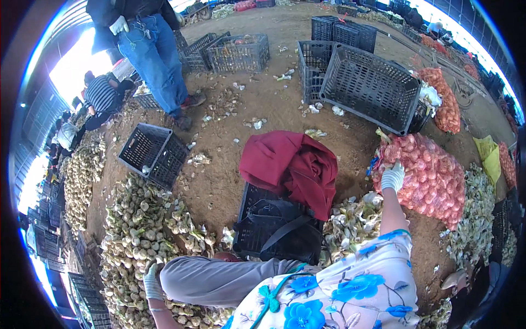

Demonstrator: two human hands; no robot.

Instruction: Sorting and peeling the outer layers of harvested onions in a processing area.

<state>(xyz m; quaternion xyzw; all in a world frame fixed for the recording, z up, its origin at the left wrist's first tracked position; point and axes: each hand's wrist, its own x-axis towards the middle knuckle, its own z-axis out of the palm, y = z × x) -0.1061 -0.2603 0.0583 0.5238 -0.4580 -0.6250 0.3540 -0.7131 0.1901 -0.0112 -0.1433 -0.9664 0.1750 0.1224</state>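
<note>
My right hand, in a striped knit glove, lies against the near-left side of a full pink mesh sack of garlic bulbs. Whether its fingers grip the netting cannot be seen. Blue material shows by the sack's left end. Beside my bent knee is my left hand, also gloved, over a heap of garlic bulbs; its fingers are partly hidden. In front of me stands a black plastic crate with a dark strap on it. A dark red cloth is draped over its far end.
An empty black crate sits at left. Stacked crates stand beyond the sack. A person in jeans stands at far left; others sit behind. Garlic skins lie beside my crate, and a yellow bag is at right.
</note>
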